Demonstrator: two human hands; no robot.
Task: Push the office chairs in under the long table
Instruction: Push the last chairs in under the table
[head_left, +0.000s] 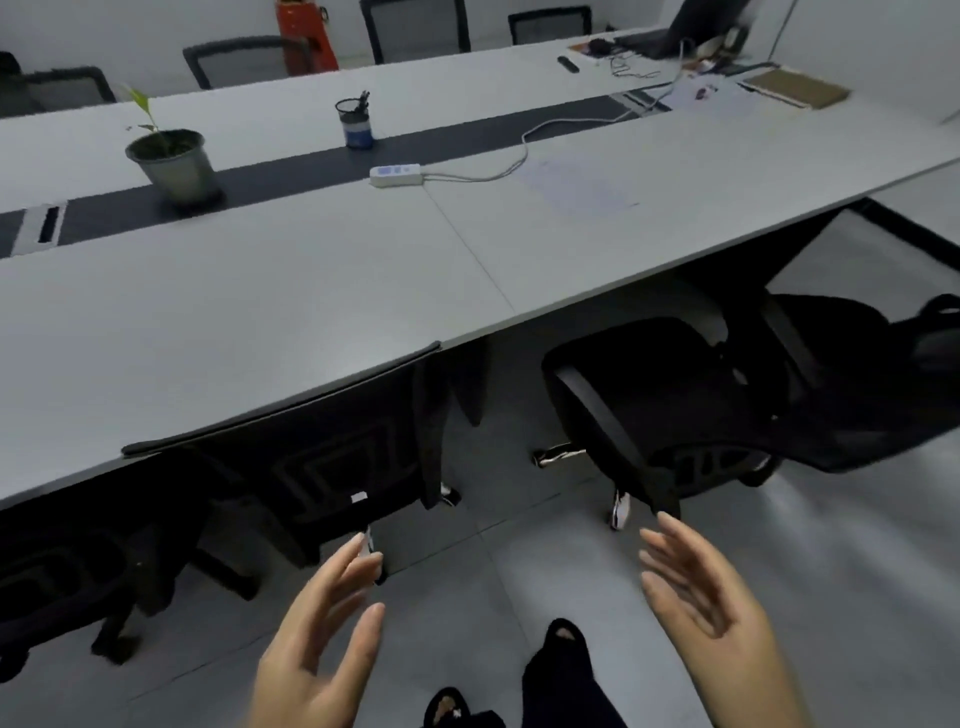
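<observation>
Both hands hang empty with fingers spread, touching nothing. Ahead of the left hand (317, 639), a black mesh-back office chair (332, 457) sits tucked against the long grey table (249, 312). Ahead of the right hand (711, 613), a second black office chair (670, 410) stands turned sideways, its seat only partly under the table edge.

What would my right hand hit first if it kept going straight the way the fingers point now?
Probably the black chair that stands out from the long table. The right hand is open, its fingers aimed up toward that chair's back edge. Depth is hard to judge, so it might pass just above the floor first.
</observation>
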